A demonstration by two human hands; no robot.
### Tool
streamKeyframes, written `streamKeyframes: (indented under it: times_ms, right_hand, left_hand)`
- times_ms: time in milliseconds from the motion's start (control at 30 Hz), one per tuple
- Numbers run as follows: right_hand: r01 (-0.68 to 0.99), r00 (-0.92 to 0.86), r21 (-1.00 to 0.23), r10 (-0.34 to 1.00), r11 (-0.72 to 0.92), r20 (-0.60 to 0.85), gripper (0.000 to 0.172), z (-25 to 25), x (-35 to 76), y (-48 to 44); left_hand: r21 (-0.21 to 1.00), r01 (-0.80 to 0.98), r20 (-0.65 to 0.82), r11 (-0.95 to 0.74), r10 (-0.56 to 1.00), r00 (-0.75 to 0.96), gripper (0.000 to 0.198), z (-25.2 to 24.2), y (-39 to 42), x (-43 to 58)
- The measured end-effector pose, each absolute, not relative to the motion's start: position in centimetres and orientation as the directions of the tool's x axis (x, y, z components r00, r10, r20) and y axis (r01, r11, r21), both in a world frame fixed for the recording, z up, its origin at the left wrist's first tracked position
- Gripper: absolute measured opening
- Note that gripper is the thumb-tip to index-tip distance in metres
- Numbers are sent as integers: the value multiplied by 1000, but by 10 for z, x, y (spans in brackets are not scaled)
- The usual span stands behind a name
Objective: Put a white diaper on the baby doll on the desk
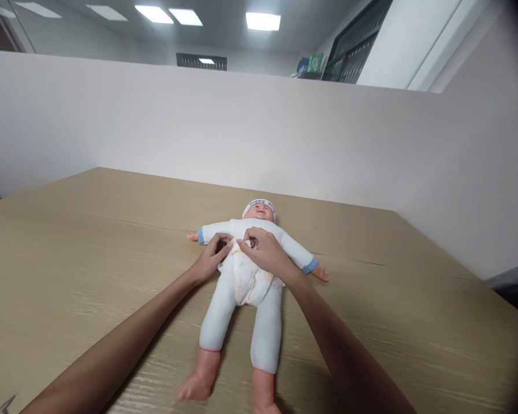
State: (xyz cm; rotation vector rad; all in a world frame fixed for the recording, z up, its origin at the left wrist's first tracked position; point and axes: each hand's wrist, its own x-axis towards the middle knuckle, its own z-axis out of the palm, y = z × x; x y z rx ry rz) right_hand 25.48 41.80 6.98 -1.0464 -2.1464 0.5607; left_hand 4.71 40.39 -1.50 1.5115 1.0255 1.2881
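Note:
A baby doll [265,345] in a white suit with blue cuffs and a lettered white headband lies on its back, head away from me and feet toward me. Around its hips is a white diaper [246,282] with faint pastel prints. At the left side of the diaper's front waist edge, my left hand [213,257] is closed, thumb and fingers pinching the edge. My right hand [265,252] pinches the same edge nearer the middle, its fingers curled over the doll's belly. The hands cover part of the waistband, so its fastening is hidden.
The doll rests on a wide wooden table [112,247] with thin seams in its top. A pale partition [198,126] rises behind the table and along its right side. A small pointed object [5,404] shows at the bottom left corner.

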Motion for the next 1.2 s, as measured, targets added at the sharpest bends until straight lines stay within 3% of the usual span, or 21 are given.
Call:
streamKeyframes:
  times_ms: [167,300,367,533,633,700,767,833,900,1000,1100,1200]
  right_hand:
    - [499,-473,-643,804,581,359,27,71,257,420]
    - [449,-447,-694,814,563,372,10,68,258,426]
    - [443,-421,-692,814,570,400,19,67,257,427]
    - [551,-317,-432,658,714,683,21,72,259,395]
    - [514,-315,-365,567,776,761,21,74,269,348]
    - [416,-426,-403,566,815,705,19,72,280,315]
    - [340,-622,-472,571,813,536,15,68,293,286]
    - [356,-759,-517,564,779,326,11,63,307,269]
    - [424,-787,-517,585,744,197,8,57,320,262]
    - [520,-694,-529,692,671,195,7,47,329,265]
    - [627,-482,-576,842,524,242,6,35,322,271]
    - [718,-325,-552,906,423,272,12,26,304,272]
  left_hand:
    - [971,42,225,-234,961,159,54,-13,406,49]
    - [971,71,216,-228,965,147,58,-13,408,50]
    - [967,101,226,-236,969,99,56,-10,408,52]
    - [942,204,286,-265,955,-80,42,13,375,53]
    - [856,314,410,-411,909,72,29,31,330,51]
    - [757,367,426,-540,835,349,27,38,300,48]
    - [672,412,370,-616,761,533,24,39,279,44]
    - [630,476,324,-614,765,557,22,34,268,40]
    - [637,531,296,-559,813,502,20,27,266,38]
    - [646,592,279,-481,871,404,27,20,272,41]
    - [630,666,262,-399,917,301,39,17,280,51]
    - [575,740,259,-349,935,241,43,15,286,61]
